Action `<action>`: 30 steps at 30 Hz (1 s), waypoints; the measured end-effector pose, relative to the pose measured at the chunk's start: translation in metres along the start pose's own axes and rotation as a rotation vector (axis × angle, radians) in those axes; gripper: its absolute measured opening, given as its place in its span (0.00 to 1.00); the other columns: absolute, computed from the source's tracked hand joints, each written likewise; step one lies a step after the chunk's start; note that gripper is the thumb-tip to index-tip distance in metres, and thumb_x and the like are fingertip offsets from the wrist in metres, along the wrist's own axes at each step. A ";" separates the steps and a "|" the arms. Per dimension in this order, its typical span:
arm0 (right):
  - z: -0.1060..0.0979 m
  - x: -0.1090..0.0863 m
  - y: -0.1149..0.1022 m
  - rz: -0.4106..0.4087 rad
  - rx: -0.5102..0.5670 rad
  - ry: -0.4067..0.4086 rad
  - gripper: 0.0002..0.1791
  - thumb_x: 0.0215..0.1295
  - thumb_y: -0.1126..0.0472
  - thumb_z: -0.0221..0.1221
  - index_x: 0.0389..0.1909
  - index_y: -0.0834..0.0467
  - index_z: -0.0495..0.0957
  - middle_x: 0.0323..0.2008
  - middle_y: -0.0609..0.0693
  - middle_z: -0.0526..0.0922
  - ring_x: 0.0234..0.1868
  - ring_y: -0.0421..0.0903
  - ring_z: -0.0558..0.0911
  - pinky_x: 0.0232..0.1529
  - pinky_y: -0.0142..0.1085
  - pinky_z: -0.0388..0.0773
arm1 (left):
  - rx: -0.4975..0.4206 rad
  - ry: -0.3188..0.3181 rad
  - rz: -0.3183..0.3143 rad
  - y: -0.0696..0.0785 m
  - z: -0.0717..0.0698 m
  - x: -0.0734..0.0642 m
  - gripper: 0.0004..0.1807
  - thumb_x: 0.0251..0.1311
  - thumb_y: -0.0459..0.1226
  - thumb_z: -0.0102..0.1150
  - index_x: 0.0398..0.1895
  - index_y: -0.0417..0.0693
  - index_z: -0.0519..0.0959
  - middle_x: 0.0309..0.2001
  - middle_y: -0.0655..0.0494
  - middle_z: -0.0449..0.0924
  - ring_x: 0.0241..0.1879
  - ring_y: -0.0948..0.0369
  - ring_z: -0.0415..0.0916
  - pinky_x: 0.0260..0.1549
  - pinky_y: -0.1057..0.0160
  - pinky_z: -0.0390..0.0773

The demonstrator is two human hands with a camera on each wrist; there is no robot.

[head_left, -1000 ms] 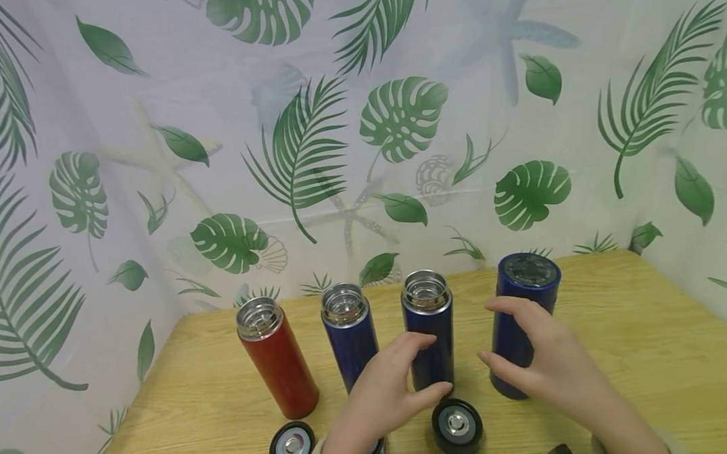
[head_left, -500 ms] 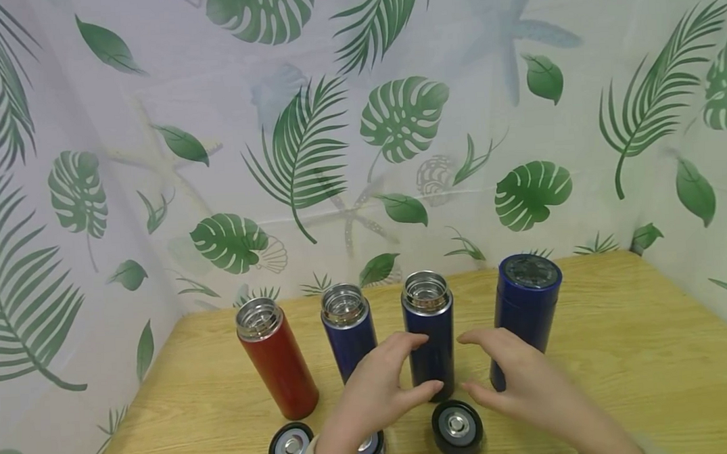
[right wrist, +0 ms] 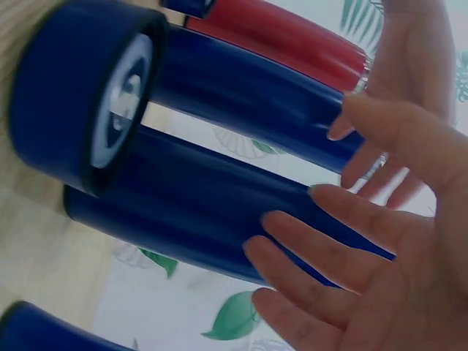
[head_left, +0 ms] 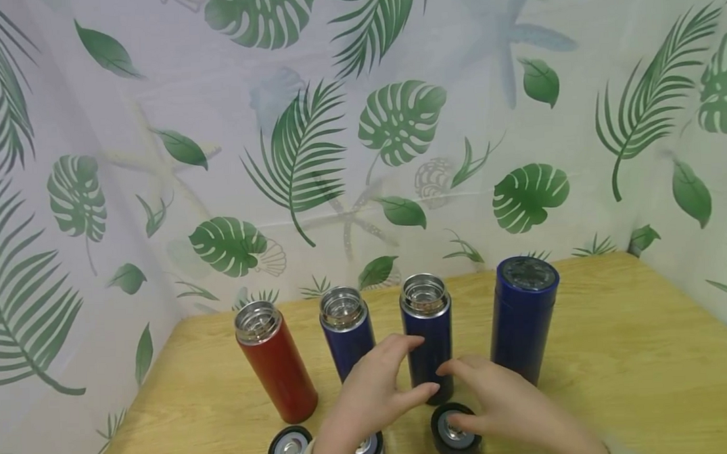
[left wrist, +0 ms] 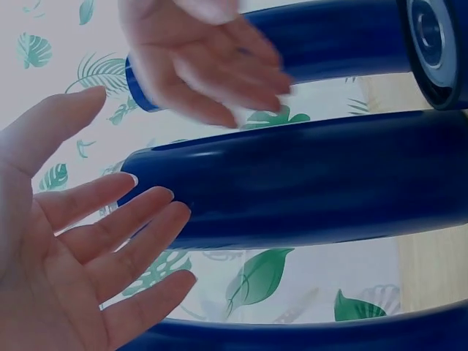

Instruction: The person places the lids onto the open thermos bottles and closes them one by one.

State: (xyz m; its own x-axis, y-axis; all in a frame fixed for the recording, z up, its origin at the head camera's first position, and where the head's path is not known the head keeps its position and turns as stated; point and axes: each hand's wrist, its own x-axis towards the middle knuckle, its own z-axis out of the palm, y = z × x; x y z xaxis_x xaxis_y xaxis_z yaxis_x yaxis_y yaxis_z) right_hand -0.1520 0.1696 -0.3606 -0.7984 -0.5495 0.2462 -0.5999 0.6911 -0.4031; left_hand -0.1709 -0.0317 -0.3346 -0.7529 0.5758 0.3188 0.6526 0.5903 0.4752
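My left hand [head_left: 371,399] hovers with fingers spread and relaxed at the left of the middle blue thermos bottle [head_left: 429,342], holding nothing. My right hand [head_left: 502,404] comes in from that bottle's right, fingers loosely extended, above an upturned dark lid [head_left: 452,446] and partly covering it in the head view. In the left wrist view the bottle's blue side [left wrist: 307,183] lies just beyond my left fingertips. The right wrist view shows the blue lid [right wrist: 51,95] standing before the bottle [right wrist: 197,208], with my right fingertips overlapping the bottle. Both hands are empty.
An uncapped red bottle [head_left: 278,373] and an uncapped blue bottle [head_left: 347,339] stand to the left. A capped, taller-looking blue bottle [head_left: 523,328] stands to the right. Two more upturned lids, one [head_left: 290,450] and another [head_left: 373,450], sit at the front of the wooden table [head_left: 637,350].
My right hand has moved left and down, from in front of the capped blue bottle to near the middle bottle and its lid. My left hand has shifted slightly left.
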 end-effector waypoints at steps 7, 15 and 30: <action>0.013 0.003 0.002 0.046 -0.004 -0.148 0.25 0.44 0.53 0.66 0.45 0.57 0.73 0.36 0.47 0.75 0.34 0.41 0.75 0.28 0.34 0.72 | 0.016 -0.046 -0.014 0.001 -0.001 0.000 0.28 0.52 0.50 0.58 0.54 0.45 0.70 0.49 0.56 0.72 0.49 0.63 0.69 0.45 0.64 0.71; 0.027 0.001 0.004 0.043 -0.064 -0.198 0.27 0.39 0.52 0.68 0.43 0.58 0.74 0.32 0.44 0.72 0.29 0.37 0.70 0.25 0.32 0.69 | 0.030 -0.144 -0.021 0.001 -0.001 0.000 0.28 0.52 0.51 0.58 0.53 0.45 0.70 0.49 0.57 0.72 0.48 0.64 0.69 0.45 0.66 0.70; 0.035 0.001 0.009 0.107 -0.053 -0.318 0.36 0.36 0.50 0.70 0.52 0.50 0.71 0.36 0.44 0.72 0.35 0.43 0.72 0.30 0.38 0.71 | 0.021 -0.197 -0.069 0.001 -0.002 0.004 0.32 0.49 0.56 0.56 0.53 0.47 0.70 0.50 0.58 0.72 0.48 0.65 0.69 0.45 0.64 0.70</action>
State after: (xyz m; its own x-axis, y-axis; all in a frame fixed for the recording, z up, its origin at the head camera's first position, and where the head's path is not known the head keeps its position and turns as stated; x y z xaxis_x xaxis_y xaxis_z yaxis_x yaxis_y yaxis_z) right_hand -0.1561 0.1591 -0.3948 -0.8062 -0.5854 -0.0860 -0.5218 0.7720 -0.3631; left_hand -0.1734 -0.0303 -0.3314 -0.7660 0.6317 0.1187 0.6032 0.6426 0.4724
